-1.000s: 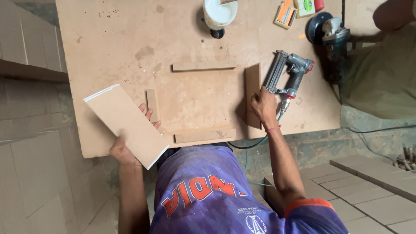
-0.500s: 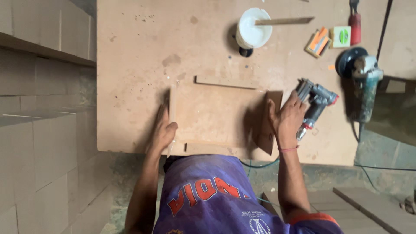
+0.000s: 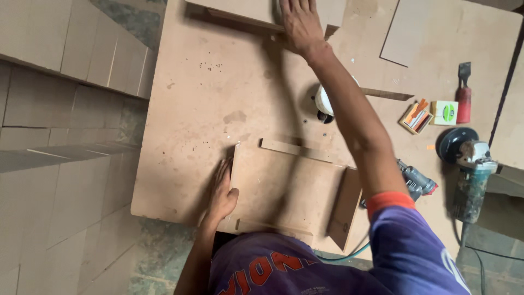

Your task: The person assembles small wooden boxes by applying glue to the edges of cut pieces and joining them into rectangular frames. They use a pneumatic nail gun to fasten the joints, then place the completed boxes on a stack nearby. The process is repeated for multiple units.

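Worktop (image 3: 196, 109) of bare brown board carries all items seen. Left hand (image 3: 222, 192) lies flat, fingers extended, against the left edge of a shallow fibreboard tray assembly (image 3: 284, 188) at the near edge of the worktop; its grip is open and encloses nothing, palm pressing down beside the tray's left wall. The assembly consists of a flat panel with thin strips along its far and near edges and a wider upright side piece (image 3: 345, 207) on its right.

Right hand (image 3: 299, 22) is stretched across to the far edge of the worktop, palm down and fingers spread on a stack of board pieces (image 3: 240, 10). Its grip is wide, resting on top of the stack rather than closed around it; whether the fingertips curl over the far side cannot be told.

White glue pot (image 3: 323, 102) stands beneath the extended forearm, partly hidden. Pneumatic nailer (image 3: 417, 183) lies just right of the assembly, behind the upper arm. Angle grinder (image 3: 469, 158) sits further right, near a red-handled chisel (image 3: 463, 93) and two small boxes (image 3: 431, 113). Loose thin panel (image 3: 415, 33) lies at the far right.
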